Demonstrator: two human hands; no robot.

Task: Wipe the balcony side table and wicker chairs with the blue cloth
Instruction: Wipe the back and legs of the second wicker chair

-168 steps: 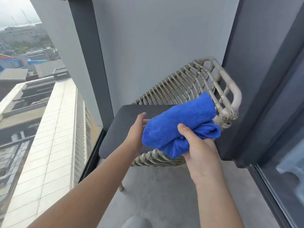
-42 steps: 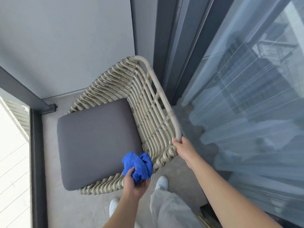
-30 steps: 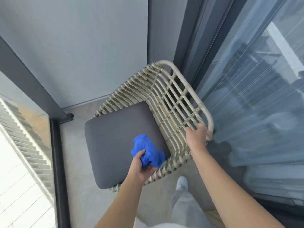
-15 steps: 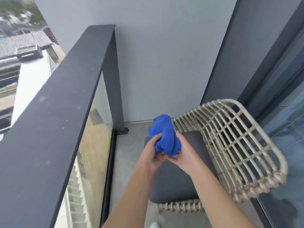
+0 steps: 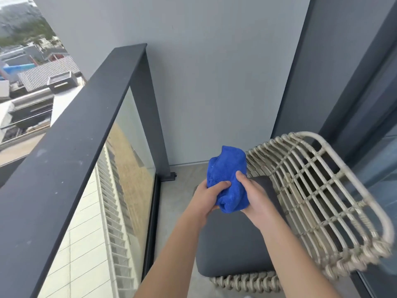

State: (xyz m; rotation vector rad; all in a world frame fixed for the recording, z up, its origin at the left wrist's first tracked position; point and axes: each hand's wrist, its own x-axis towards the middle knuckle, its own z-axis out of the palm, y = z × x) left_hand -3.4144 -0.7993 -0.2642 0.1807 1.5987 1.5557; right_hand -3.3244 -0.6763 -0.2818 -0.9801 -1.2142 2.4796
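Both hands are gripping the bunched blue cloth in the air above the chair: the left hand is curling its fingers round the lower left side, the right hand is pinching the right side with thumb on top. Below them the grey cushion is lying on the wicker seat. A dark railing is running along the left, over glass.

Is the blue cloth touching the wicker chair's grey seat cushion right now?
No: both hands, left hand and right hand, hold the bunched blue cloth in the air above the grey seat cushion.
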